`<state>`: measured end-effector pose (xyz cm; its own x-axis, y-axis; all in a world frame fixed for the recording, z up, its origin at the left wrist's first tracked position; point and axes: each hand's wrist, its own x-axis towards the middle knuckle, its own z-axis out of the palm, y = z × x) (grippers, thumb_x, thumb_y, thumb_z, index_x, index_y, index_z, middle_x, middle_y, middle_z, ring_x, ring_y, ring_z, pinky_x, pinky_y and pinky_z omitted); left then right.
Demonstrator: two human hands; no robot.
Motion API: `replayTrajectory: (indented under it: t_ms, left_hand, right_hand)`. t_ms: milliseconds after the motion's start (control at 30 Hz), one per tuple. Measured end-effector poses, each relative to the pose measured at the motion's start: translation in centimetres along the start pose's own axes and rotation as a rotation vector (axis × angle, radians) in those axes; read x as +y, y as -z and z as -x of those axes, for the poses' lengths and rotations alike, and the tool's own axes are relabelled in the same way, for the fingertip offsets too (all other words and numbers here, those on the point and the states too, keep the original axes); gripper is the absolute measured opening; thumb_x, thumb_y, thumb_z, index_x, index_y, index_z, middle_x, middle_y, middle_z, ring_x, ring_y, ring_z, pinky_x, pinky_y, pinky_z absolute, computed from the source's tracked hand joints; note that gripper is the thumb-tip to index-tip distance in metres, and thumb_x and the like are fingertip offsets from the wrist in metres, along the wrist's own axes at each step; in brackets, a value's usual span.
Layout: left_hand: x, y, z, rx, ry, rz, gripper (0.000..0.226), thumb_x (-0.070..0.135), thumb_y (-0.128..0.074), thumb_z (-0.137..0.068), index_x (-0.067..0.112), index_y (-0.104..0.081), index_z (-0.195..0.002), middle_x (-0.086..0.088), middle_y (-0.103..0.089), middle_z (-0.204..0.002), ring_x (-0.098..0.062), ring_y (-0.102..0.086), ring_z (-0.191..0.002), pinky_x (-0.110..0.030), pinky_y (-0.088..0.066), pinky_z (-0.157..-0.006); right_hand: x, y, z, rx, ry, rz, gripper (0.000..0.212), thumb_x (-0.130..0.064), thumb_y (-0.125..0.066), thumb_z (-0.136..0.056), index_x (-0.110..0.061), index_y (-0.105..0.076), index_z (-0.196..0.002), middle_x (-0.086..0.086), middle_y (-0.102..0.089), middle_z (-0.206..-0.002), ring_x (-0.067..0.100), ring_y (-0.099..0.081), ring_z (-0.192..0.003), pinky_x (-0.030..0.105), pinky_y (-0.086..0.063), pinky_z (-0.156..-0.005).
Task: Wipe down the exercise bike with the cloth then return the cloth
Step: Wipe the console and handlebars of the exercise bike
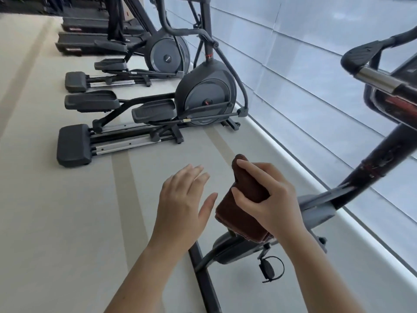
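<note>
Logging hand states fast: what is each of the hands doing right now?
Left hand: open, fingers straight, holding nothing, beside the cloth.
Right hand: closed on the folded brown cloth, held above the exercise bike.

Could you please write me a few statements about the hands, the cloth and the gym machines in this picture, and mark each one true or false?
1. The right hand grips a folded dark brown terry cloth. True.
2. The left hand grips the cloth too. False: it is open beside the cloth, fingers straight, gripping nothing.
3. The cloth is pressed against the black and chrome handlebar of the black and grey exercise bike. False: it is held lower down, well apart from the handlebar.
4. Two grey and black elliptical trainers stand on the floor beyond the hands. True.
</note>
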<state>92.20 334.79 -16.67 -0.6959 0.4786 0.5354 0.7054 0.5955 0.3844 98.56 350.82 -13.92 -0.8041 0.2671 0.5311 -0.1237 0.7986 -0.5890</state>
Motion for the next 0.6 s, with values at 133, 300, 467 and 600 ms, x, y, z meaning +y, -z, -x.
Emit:
replayTrajectory:
  t_ms: [133, 300, 467, 600]
  left_hand:
    - [-2.8, -1.2, -2.5, -0.020, 0.011, 0.027, 0.044, 0.035, -0.042, -0.087, 0.004, -0.062, -0.111, -0.013, -0.062, -0.118, -0.032, -0.054, -0.114, -0.042, -0.036, -0.096]
    - [-6.6, -3.8, -8.1, -0.053, -0.066, 0.033, 0.042, 0.035, -0.042, -0.087, 0.006, -0.062, -0.111, -0.012, -0.061, -0.119, -0.031, -0.054, -0.114, -0.043, -0.036, -0.097]
    - [-9.9, -6.4, -15.8, -0.108, -0.148, 0.041, 0.034, 0.032, -0.053, -0.089, 0.006, -0.061, -0.110, -0.012, -0.061, -0.120, -0.030, -0.053, -0.115, -0.039, -0.033, -0.097]
    - [-11.9, -8.2, -21.0, -0.128, -0.181, 0.077, 0.040, 0.036, -0.044, -0.089, 0.008, -0.061, -0.111, -0.010, -0.061, -0.121, -0.028, -0.052, -0.116, -0.036, -0.030, -0.096]
  right_hand:
    - [0.8, -2.2, -2.4, 0.025, -0.008, 0.023, 0.045, -0.029, -0.068, -0.071, -0.029, -0.062, -0.115, -0.007, -0.061, -0.104, 0.008, -0.058, -0.093, 0.029, -0.051, -0.080]
    - [3.3, -5.5, -7.0, 0.111, -0.034, 0.026, 0.044, -0.028, -0.069, -0.070, -0.027, -0.063, -0.114, -0.005, -0.062, -0.103, 0.011, -0.059, -0.092, 0.031, -0.051, -0.077]
    - [6.2, -7.7, -12.8, 0.183, -0.080, 0.053, 0.044, -0.028, -0.068, -0.070, -0.024, -0.064, -0.113, 0.000, -0.063, -0.103, 0.018, -0.060, -0.091, 0.039, -0.052, -0.076]
    - [8.1, -8.7, -16.7, 0.223, -0.123, 0.080, 0.044, -0.028, -0.068, -0.070, -0.026, -0.063, -0.113, -0.001, -0.062, -0.102, 0.016, -0.060, -0.090, 0.037, -0.052, -0.075]
